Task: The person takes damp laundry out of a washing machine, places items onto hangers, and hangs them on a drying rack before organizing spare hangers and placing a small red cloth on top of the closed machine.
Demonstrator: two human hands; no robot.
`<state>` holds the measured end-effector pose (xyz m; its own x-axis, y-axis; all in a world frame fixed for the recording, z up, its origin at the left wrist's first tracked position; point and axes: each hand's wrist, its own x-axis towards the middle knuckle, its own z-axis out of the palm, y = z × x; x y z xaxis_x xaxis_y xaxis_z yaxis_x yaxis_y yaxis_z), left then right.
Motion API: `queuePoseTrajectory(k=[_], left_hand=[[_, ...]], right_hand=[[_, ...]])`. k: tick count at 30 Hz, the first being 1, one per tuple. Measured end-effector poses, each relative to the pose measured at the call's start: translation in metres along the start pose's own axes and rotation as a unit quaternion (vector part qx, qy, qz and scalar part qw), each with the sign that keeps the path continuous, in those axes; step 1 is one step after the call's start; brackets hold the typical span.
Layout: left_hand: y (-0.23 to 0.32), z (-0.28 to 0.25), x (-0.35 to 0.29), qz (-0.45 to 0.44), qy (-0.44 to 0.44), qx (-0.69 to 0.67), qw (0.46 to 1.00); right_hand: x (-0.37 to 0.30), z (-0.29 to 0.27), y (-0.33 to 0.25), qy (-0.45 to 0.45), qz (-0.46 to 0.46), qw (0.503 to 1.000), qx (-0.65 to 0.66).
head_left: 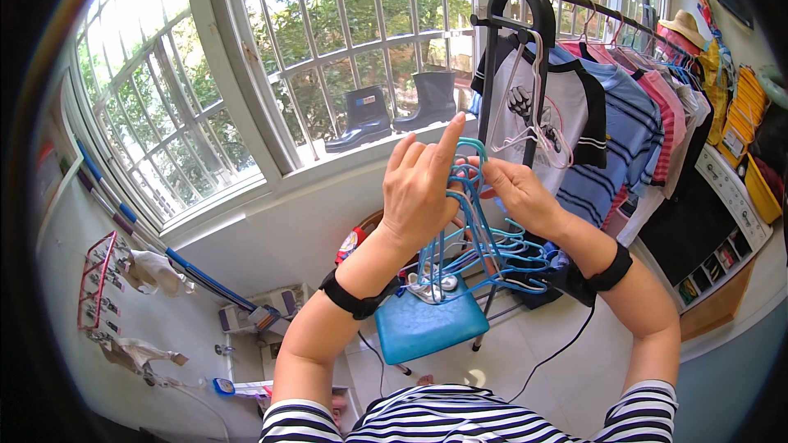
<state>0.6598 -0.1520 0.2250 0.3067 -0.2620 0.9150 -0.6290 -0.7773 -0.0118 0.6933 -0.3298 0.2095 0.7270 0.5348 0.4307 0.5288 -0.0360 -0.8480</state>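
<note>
A bunch of blue clothes hangers [476,234] hangs in front of me at chest height, hooks at the top and frames fanned out below. My left hand [420,189] is closed round the bunch near the hooks, its index finger pointing up; its thumb is hidden. The fingers of my right hand [520,195] pinch the hangers at the hooks from the other side. Beneath them stands a stool with a blue padded seat [431,324], with a white item [432,288] at its far edge.
A black garment rail [607,10] with shirts [603,107] and a few pale hangers [538,141] stands at the right. Dark rubber boots [361,119] are on the sill of the barred window. At the left wall hangs a red clip rack [98,283]. A black cable [566,344] crosses the floor.
</note>
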Motion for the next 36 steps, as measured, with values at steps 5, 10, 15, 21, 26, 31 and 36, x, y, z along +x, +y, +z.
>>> queuePoseTrajectory(k=[5, 10, 15, 21, 26, 31, 36], left_hand=[[-0.002, 0.004, 0.009, 0.05, -0.019, -0.004, 0.999], [0.008, 0.008, 0.011, 0.057, -0.099, -0.02, 0.993], [0.004, 0.007, 0.013, 0.106, -0.077, 0.005, 0.991], [0.004, 0.014, 0.016, 0.101, -0.128, 0.074, 0.984], [0.01, 0.011, 0.033, -0.007, -0.223, -0.069, 0.972], [0.004, 0.015, 0.044, -0.093, -0.244, -0.15, 0.954], [0.003, 0.015, 0.065, -0.101, -0.253, -0.159, 0.949]], right_hand=[[0.007, -0.016, -0.002, -0.054, 0.026, 0.998, -0.006], [0.001, -0.016, -0.007, -0.058, 0.054, 0.997, 0.001], [-0.004, -0.016, -0.007, -0.064, 0.027, 0.997, 0.019], [-0.025, 0.002, -0.007, -0.001, -0.027, 0.988, -0.152], [-0.025, 0.001, -0.005, 0.006, 0.071, 0.986, -0.148], [-0.028, 0.001, -0.01, 0.056, 0.0, 0.984, -0.168], [-0.021, -0.007, -0.017, 0.07, -0.016, 0.984, -0.163]])
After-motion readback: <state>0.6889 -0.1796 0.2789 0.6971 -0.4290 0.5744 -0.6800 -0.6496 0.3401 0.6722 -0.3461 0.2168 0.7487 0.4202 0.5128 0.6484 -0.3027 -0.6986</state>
